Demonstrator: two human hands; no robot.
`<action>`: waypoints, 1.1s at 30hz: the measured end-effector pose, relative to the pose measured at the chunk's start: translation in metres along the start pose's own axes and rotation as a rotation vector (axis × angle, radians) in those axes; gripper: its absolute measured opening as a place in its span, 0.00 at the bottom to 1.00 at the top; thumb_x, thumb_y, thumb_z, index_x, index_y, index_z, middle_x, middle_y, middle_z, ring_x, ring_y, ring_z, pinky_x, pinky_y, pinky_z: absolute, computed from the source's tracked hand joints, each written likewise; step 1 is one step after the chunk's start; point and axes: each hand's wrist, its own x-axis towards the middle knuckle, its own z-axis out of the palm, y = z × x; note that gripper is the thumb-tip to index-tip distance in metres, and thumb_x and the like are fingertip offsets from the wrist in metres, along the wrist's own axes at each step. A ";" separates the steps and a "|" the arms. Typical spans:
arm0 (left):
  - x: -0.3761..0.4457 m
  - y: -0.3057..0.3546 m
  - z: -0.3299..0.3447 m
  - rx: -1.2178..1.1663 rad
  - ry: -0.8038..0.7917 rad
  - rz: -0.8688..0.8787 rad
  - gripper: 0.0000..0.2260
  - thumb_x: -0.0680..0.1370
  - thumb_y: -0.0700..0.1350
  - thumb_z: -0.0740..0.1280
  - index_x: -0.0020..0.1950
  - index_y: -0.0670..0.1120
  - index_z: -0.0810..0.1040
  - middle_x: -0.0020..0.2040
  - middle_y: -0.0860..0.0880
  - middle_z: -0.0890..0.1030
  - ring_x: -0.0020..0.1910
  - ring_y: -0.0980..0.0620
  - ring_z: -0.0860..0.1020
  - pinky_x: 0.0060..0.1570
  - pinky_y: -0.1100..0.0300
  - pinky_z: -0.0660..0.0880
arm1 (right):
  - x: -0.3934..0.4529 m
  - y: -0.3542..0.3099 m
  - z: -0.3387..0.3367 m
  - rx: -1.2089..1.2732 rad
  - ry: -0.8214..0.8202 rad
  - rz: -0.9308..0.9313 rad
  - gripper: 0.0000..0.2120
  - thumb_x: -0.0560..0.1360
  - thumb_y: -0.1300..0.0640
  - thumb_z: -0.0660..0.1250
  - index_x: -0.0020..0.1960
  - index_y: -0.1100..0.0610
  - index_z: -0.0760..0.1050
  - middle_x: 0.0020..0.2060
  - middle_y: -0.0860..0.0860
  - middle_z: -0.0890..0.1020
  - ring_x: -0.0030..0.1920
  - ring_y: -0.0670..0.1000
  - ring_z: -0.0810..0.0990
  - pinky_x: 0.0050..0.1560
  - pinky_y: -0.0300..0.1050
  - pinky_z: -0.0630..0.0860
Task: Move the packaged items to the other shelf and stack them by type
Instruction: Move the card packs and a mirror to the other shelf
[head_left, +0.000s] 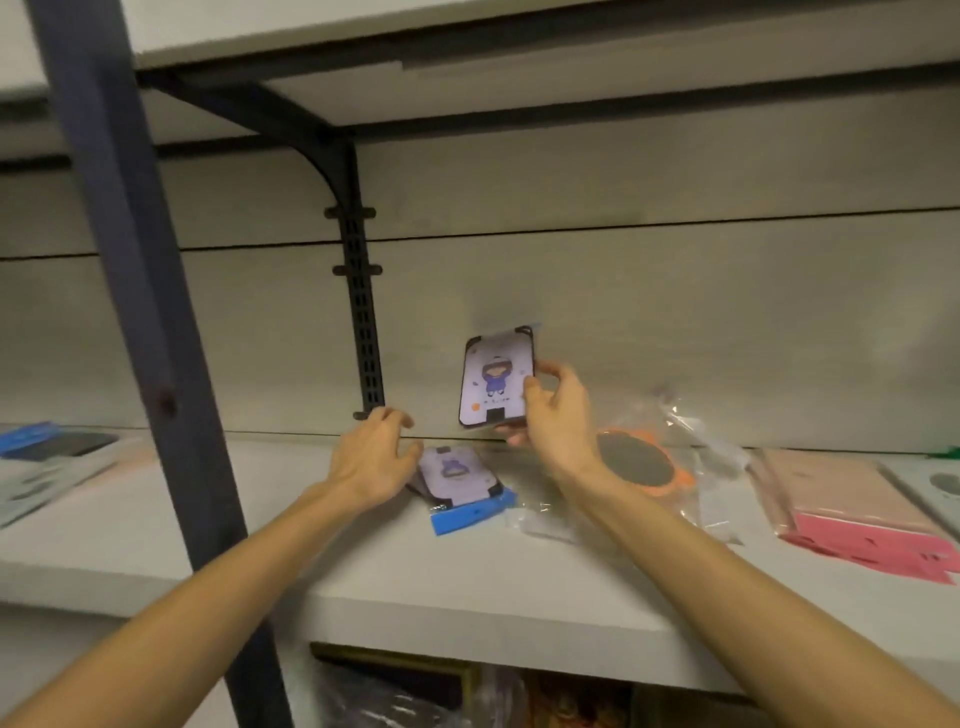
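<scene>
White shelf (363, 561) against a pale panelled wall, crossed at left by a dark upright post (135, 291). Right hand (550, 415) holds a lilac cartoon-print packaged case (496, 382) upright above the shelf, thumb and fingers pinching its right edge. Left hand (371, 457), fingers loosely curled and spread, hovers just left of a matching stack (462, 480) lying flat. Right of these lie an orange-rimmed packaged item (641, 460) and pink packages (857, 514).

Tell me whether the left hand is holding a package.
No: the left hand hovers with spread fingers beside the purple package, gripping nothing.
</scene>
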 end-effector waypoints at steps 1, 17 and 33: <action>-0.002 -0.006 0.003 -0.012 -0.004 -0.011 0.18 0.83 0.54 0.60 0.71 0.48 0.71 0.71 0.48 0.72 0.65 0.46 0.75 0.60 0.51 0.73 | -0.002 0.002 0.010 -0.011 0.015 -0.003 0.11 0.84 0.57 0.57 0.66 0.55 0.67 0.44 0.55 0.85 0.31 0.53 0.84 0.31 0.47 0.81; -0.015 -0.011 0.050 -0.117 0.000 -0.061 0.20 0.84 0.60 0.53 0.61 0.48 0.75 0.58 0.44 0.82 0.57 0.41 0.77 0.51 0.51 0.72 | -0.022 0.048 0.043 -1.017 0.070 -0.186 0.14 0.80 0.48 0.61 0.63 0.52 0.75 0.47 0.51 0.86 0.50 0.58 0.83 0.48 0.51 0.78; -0.044 -0.002 0.023 0.220 0.113 0.136 0.17 0.83 0.53 0.58 0.68 0.46 0.73 0.69 0.44 0.75 0.66 0.46 0.74 0.68 0.52 0.67 | -0.036 0.044 0.039 -1.299 -0.135 -0.622 0.24 0.76 0.57 0.66 0.71 0.60 0.73 0.73 0.60 0.71 0.78 0.62 0.61 0.75 0.60 0.64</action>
